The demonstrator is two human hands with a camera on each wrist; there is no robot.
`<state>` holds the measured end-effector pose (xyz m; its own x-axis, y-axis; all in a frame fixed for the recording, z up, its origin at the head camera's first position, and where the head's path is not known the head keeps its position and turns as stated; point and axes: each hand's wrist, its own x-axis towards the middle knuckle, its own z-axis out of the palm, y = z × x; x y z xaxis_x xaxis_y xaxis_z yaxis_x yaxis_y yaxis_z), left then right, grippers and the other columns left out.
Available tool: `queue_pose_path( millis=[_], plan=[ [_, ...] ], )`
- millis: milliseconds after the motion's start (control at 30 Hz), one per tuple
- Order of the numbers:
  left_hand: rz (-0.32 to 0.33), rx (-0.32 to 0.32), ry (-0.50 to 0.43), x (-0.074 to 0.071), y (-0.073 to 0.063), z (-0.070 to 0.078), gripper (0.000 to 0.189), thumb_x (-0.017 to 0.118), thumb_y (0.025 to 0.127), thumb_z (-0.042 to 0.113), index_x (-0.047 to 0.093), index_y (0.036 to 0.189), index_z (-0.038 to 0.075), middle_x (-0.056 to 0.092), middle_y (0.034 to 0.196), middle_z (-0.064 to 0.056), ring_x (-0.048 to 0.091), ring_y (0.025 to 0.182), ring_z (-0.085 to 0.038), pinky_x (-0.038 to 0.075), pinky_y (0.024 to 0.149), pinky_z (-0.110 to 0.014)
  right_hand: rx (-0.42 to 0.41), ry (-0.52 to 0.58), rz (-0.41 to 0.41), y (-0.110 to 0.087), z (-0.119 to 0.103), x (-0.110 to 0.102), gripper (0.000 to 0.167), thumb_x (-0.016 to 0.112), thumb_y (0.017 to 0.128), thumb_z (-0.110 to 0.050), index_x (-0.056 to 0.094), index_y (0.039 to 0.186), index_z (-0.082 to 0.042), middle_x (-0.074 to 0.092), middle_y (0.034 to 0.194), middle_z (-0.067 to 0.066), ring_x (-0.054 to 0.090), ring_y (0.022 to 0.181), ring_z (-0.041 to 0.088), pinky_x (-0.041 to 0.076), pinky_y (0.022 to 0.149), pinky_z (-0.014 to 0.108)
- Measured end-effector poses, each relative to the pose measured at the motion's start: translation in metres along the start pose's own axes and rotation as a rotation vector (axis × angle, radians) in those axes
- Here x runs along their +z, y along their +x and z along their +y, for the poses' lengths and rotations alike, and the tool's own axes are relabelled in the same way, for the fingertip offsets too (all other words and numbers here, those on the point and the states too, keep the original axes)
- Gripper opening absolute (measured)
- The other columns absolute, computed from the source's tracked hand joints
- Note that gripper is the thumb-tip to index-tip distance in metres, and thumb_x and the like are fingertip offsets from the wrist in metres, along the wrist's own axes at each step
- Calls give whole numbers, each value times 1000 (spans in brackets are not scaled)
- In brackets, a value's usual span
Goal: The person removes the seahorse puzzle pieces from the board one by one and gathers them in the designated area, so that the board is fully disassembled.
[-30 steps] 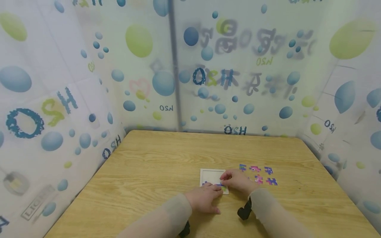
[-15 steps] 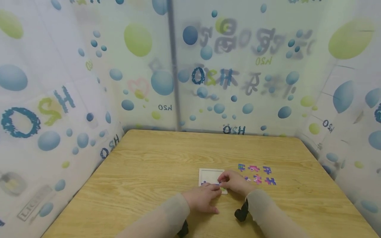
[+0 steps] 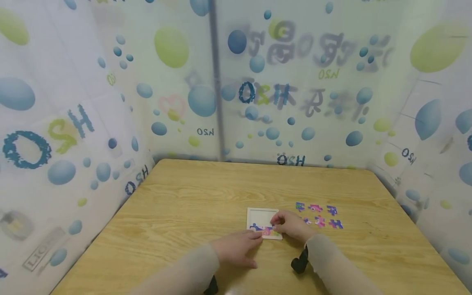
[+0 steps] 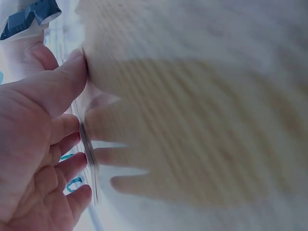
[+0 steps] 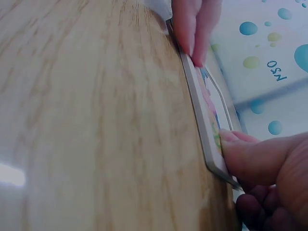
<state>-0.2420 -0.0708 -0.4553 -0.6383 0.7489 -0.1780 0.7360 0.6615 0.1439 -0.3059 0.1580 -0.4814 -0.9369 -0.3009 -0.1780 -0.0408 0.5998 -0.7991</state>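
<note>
A small white puzzle frame (image 3: 249, 217) lies on the table, with a row of pink, blue and green pieces (image 3: 266, 232) fitted along its near side. My left hand (image 3: 239, 248) reaches its near-left edge, fingers straight and tips on the rim. In the left wrist view that hand's thumb (image 4: 70, 79) is spread out at the tabletop. At the frame's right side, my right hand (image 3: 293, 225) has its fingers curled about the edge. The right wrist view shows its thumb (image 5: 240, 151) pressing on the corner piece; the index fingertip is partly hidden behind it.
Several loose jigsaw pieces (image 3: 320, 222) lie in two rows right of the frame, one partly behind my right hand. The wooden table (image 3: 199, 188) runs back to a patterned curtain (image 3: 177, 98). A black wrist strap (image 3: 300, 262) hangs below my right sleeve.
My left hand has slid left and back off the middle of the row, uncovering more pieces. The right hand keeps nearly the same place at the frame's right side.
</note>
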Motion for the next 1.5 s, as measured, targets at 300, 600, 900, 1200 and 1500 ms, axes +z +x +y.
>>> queue_pose_path(
  millis=[300, 600, 900, 1200, 1500],
  plan=[
    [39, 21, 17, -3, -16, -2, 66, 62, 90, 48, 48, 142, 10, 38, 151, -2, 39, 136, -22, 32, 111, -33, -9, 6, 20, 2, 4, -1, 10, 68, 87, -4, 66, 94, -10, 58, 90, 2, 52, 84, 19, 44, 80, 36],
    [33, 22, 11, 1, -13, -3, 66, 61, 90, 49, 48, 142, 10, 38, 151, -2, 38, 137, -20, 30, 111, -31, 23, 12, -2, 4, 3, -6, 8, 66, 90, -15, 68, 97, -9, 60, 94, 2, 51, 88, 20, 41, 80, 36],
    [24, 24, -14, -1, -12, -2, 66, 62, 89, 48, 49, 141, 9, 38, 151, -3, 37, 137, -21, 31, 111, -32, 36, 103, 75, 3, -30, 19, 14, 68, 89, -15, 68, 101, -7, 60, 92, 5, 55, 79, 19, 49, 72, 31],
    [42, 49, -8, 1, -14, -4, 65, 62, 90, 46, 49, 140, 7, 39, 150, -5, 37, 137, -22, 31, 111, -31, -27, 89, 127, 6, -33, 46, 23, 76, 78, -7, 67, 99, -6, 59, 97, 7, 54, 85, 20, 50, 75, 36],
    [69, 77, 39, 5, -17, -8, 67, 59, 92, 48, 46, 142, 6, 36, 152, -6, 35, 138, -22, 29, 112, -31, -38, -20, 114, 6, -36, 48, 18, 78, 79, -13, 69, 93, -7, 61, 88, 2, 53, 82, 18, 46, 75, 35]
  ],
)
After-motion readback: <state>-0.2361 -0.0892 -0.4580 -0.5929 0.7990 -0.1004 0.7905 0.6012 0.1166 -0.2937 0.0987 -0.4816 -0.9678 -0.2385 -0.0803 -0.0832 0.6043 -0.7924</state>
